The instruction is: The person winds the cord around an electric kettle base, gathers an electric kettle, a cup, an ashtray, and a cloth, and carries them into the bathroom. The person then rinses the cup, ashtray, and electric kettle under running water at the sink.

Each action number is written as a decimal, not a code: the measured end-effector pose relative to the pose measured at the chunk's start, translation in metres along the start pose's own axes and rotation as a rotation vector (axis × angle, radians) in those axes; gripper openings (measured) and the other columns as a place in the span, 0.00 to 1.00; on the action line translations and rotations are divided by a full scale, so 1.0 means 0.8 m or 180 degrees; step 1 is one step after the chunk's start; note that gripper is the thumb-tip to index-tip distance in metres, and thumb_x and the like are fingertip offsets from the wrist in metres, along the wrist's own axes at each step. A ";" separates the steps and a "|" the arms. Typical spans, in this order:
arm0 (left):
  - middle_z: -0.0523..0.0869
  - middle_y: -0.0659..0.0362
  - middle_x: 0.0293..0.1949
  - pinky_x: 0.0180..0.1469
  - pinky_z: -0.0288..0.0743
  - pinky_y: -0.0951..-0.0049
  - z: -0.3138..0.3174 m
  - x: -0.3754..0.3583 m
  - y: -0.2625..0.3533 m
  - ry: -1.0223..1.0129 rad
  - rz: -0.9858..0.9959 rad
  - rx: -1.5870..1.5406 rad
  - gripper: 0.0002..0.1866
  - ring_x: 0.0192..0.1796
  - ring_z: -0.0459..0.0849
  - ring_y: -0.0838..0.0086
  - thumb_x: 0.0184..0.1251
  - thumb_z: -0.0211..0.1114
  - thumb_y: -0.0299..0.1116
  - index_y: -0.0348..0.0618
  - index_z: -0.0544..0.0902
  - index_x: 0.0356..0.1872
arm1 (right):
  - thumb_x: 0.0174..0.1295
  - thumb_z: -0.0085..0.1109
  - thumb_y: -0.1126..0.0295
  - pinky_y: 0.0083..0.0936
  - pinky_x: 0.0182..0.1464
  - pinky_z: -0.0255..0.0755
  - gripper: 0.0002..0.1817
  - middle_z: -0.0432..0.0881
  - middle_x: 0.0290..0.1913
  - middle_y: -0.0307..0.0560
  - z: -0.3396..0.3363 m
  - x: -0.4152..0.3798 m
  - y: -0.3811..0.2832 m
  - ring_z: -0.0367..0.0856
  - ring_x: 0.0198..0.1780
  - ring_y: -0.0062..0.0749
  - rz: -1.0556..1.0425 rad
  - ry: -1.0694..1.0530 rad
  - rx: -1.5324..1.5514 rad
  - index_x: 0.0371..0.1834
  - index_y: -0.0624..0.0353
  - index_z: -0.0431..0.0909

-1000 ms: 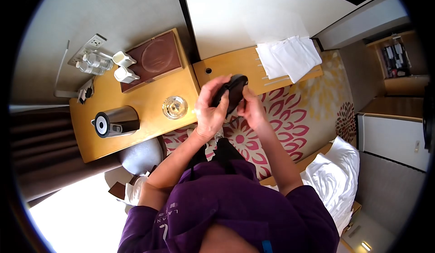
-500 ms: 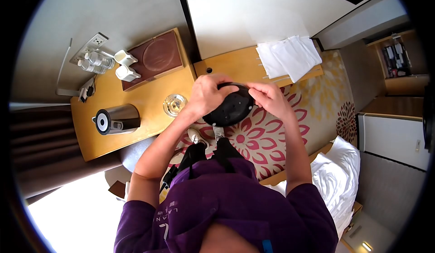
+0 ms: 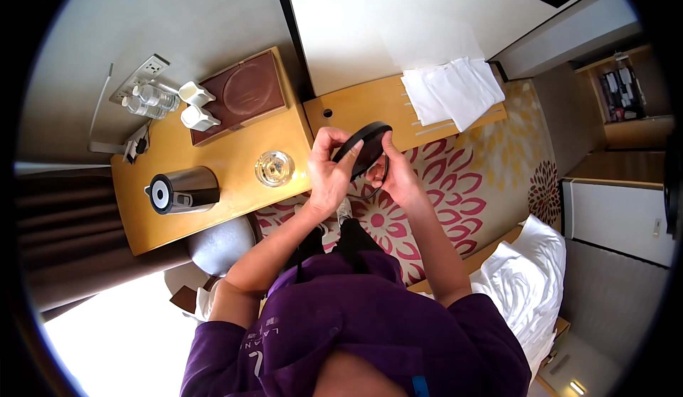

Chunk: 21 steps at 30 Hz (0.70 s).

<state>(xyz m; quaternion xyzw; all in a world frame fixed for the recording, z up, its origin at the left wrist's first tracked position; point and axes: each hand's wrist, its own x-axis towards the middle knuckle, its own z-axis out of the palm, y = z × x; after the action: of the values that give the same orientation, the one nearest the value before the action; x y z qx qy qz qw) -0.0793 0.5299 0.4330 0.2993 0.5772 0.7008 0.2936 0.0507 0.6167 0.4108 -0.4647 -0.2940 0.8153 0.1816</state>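
Over the carpet, a round black kettle base (image 3: pixel 369 154) is tilted on edge between my two hands. My left hand (image 3: pixel 329 178) grips its left side, thumb across the face. On the other side my right hand (image 3: pixel 400 176) has its thumb at the rim, with the fingers curled below by a thin dark cord (image 3: pixel 385 171). Part of the base's face is hidden by the fingers. To the left, a steel kettle (image 3: pixel 192 190) with a black and white lid stands on the wooden desk (image 3: pixel 160 230).
A glass ashtray (image 3: pixel 274 168) is on the desk near my left hand. Behind it are a brown tray (image 3: pixel 245 94), two white cups (image 3: pixel 199 117) and water bottles (image 3: pixel 155 97). White towels (image 3: pixel 455 92) lie on the low shelf. White bedding (image 3: pixel 523 283) is at the right.
The base has turned from lying nearly flat to standing on edge. My right hand has moved left and down, closer to my left hand, and a loop of cord now shows below.
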 end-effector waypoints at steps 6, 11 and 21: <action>0.82 0.65 0.40 0.48 0.74 0.80 -0.012 0.015 0.029 -0.0528 -0.0763 -0.0420 0.11 0.43 0.78 0.84 0.69 0.71 0.23 0.42 0.78 0.47 | 0.76 0.61 0.58 0.19 0.21 0.61 0.15 0.77 0.25 0.31 -0.047 0.007 -0.025 0.67 0.19 0.15 -0.0888 0.0161 -0.0624 0.42 0.60 0.85; 0.87 0.60 0.39 0.45 0.75 0.72 -0.035 0.062 0.052 -0.2255 -0.1514 0.0591 0.19 0.42 0.83 0.76 0.65 0.75 0.42 0.38 0.85 0.48 | 0.64 0.71 0.68 0.22 0.34 0.77 0.12 0.90 0.31 0.43 -0.019 -0.022 -0.065 0.85 0.29 0.22 -0.2230 -0.0105 -0.2731 0.40 0.69 0.87; 0.90 0.55 0.29 0.37 0.78 0.74 -0.035 0.057 0.021 -0.1248 -0.0942 0.0754 0.11 0.31 0.84 0.79 0.69 0.73 0.34 0.34 0.89 0.40 | 0.69 0.67 0.70 0.16 0.25 0.68 0.19 0.82 0.28 0.36 -0.029 -0.032 -0.090 0.72 0.23 0.11 -0.1793 -0.0864 -0.2804 0.62 0.62 0.82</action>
<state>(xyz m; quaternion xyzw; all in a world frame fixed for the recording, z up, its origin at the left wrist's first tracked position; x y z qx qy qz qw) -0.1314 0.5443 0.4492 0.3739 0.6247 0.5065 0.4619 0.0851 0.6638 0.4652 -0.2905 -0.7421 0.5873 0.1415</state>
